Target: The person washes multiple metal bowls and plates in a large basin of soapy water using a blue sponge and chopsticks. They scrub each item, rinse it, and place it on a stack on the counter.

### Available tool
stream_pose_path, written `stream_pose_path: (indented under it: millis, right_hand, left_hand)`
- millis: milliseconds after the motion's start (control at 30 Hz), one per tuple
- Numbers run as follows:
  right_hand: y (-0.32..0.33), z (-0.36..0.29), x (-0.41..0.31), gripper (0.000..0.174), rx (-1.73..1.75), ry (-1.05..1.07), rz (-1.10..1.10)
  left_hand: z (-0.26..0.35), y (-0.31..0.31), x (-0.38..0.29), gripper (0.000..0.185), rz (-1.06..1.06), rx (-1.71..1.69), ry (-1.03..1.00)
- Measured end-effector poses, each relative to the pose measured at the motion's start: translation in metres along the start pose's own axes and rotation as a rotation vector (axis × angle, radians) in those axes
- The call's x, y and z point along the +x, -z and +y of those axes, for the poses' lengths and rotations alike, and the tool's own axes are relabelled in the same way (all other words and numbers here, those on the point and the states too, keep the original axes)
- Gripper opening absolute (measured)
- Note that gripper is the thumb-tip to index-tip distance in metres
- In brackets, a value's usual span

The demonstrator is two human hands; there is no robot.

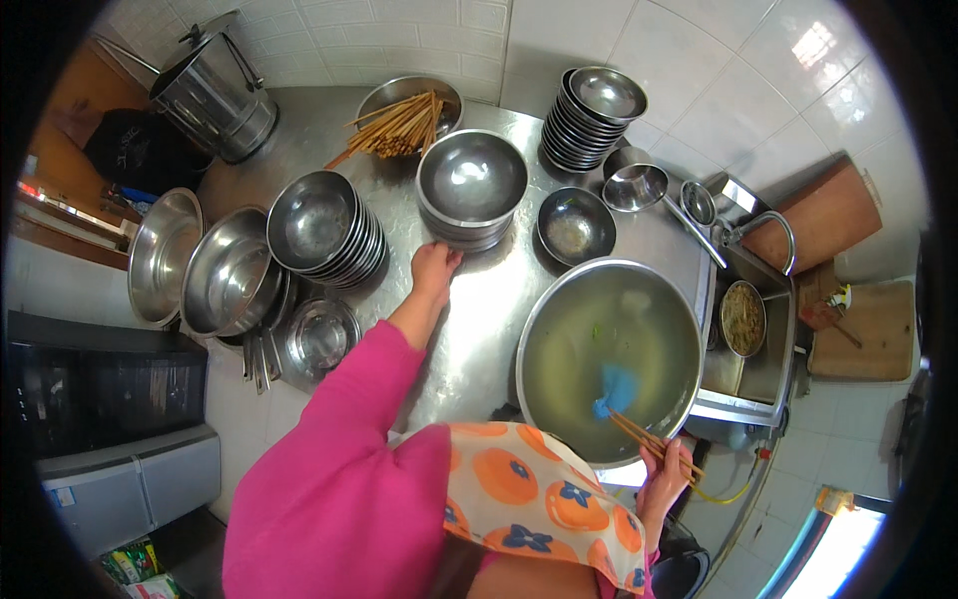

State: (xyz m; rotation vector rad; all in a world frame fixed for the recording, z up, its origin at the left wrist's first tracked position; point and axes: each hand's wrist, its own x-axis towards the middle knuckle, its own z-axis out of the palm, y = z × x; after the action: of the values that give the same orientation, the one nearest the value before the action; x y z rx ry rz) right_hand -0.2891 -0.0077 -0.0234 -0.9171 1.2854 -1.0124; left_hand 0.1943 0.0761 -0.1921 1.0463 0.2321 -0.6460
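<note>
A short stack of stainless steel bowls (473, 176) is in front of me on the steel counter. My left hand (434, 271) grips the near lower edge of this stack, its fingers partly hidden by the bowls. To the right, a large metal basin (525, 329) holds cloudy greenish water with small green bits in it. Wooden chopsticks (644, 433) are held in my right hand (664, 475) beside the basin's near rim. Their tips meet a blue cloth (618, 385) in the water.
Taller bowl stacks stand at left (314, 221) and back right (587, 120). A single bowl (576, 224) sits behind the basin. Many chopsticks (397, 127) lie in a bowl at the back. A sink (733, 374) with a faucet (782, 232) adjoins the counter's right side.
</note>
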Motion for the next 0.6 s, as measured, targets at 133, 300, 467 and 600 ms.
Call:
stream_pose_path:
  millis: [133,300,467,600]
  right_hand:
    - [0.001,-0.003,-0.001,0.02,-0.028,0.005,-0.025]
    - [0.01,-0.025,0.006,0.02,-0.226,0.131,-0.119]
    - [0.018,-0.074,0.029,0.014,-0.524,0.389,-0.202]
    - [-0.014,-0.109,0.025,0.026,-0.566,0.719,-0.2]
  left_hand:
    - [-0.011,0.036,-0.077,0.009,0.078,0.044,0.049]
    - [-0.018,0.073,-0.165,0.016,0.168,0.093,0.092]
    - [-0.011,0.114,-0.22,0.021,0.057,0.28,0.248]
    - [0.005,0.151,-0.229,0.016,0.004,0.557,0.258]
